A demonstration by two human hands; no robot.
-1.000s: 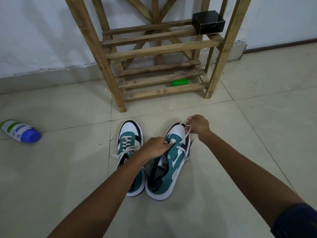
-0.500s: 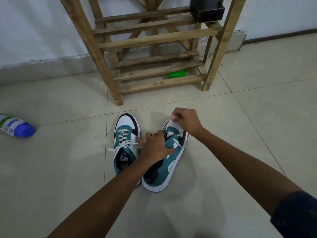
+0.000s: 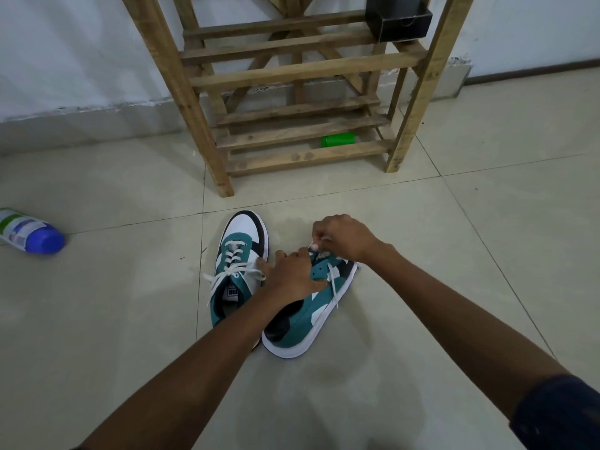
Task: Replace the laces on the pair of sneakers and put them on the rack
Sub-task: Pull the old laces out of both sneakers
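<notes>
- Two sneakers on the floor (image 3: 422, 287), both just in front of the rack (image 3: 292, 76): the left sneaker (image 3: 242, 251) sits laced and flat, the right sneaker (image 3: 308, 323) lies tipped on its side, touching it.
- One white lace (image 3: 332, 284) trails down the right sneaker's side to the sole.
- One black box (image 3: 398, 17) on the rack's upper shelf, one green can (image 3: 338, 140) on its bottom slats, one bottle (image 3: 29, 233) well left of the rack (cut off by the edge).
- Right sneaker's toe is hidden under both hands.
- Left hand (image 3: 293, 277) presses down on the right sneaker, thumb hooked over its eyelet row.
- Right hand (image 3: 341, 238) is curled tight, pinching the lace end at the toe.
</notes>
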